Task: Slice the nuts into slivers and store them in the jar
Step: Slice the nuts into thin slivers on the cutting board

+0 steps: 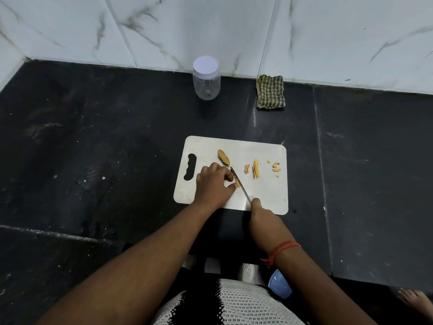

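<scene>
Head view, only one available.

Centre of frame: white cutting board [262,195] on the dark counter [93,160], handle slot toward frame left.

Left hand [214,184], centre-left on the board: fingers curled down, pinching a small nut piece [237,184] between thumb and fingertips. Holds it pinned so the blade can work right beside the fingers without the piece sliding.

Right hand [260,216], at the board's lower edge: wrapped round the knife [240,186] handle, handle itself hidden in the fist. Blade runs diagonally up-left, edge down against the pinned piece. Looks like mid-cut.

One half nut [223,156] lies just above the left hand, uncut, apart from the blade. Finished slivers [255,168] sit to the right of the blade, crumbs [276,167] further right. Cut stock parked on the far side of the knife keeps the working zone free.

Top centre: jar [206,78] against the marble wall, lid on, appears empty. Well apart from the board, so storing hasn't started. Folded checked cloth [270,92] to its right.

Bottom right: blue bowl [280,283] below counter edge, contents not visible.
</scene>
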### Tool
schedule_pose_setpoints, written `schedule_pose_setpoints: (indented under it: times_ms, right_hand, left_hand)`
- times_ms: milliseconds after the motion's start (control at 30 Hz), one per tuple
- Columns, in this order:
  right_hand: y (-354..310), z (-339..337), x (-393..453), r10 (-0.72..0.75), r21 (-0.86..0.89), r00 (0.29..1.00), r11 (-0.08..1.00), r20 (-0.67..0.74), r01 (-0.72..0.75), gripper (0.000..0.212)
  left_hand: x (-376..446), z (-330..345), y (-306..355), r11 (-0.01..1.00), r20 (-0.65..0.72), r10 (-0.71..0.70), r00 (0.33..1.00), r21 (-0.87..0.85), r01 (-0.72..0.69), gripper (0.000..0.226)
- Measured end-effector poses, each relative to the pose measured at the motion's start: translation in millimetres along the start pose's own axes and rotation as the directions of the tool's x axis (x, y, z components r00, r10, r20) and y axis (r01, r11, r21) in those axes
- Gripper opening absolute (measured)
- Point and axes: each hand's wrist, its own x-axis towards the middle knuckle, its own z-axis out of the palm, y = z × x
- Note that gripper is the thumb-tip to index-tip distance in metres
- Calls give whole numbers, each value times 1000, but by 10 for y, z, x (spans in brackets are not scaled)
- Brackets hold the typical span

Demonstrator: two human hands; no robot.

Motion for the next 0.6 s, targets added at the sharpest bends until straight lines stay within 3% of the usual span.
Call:
schedule_pose_setpoints:
  times_ms: [600]
  right_hand:
    - [-51,-55,59,-4,-16,999,1000,44,5,19]
  left_hand:
    - [-1,3,30,1000,-10,-20,1000,6,20,20]
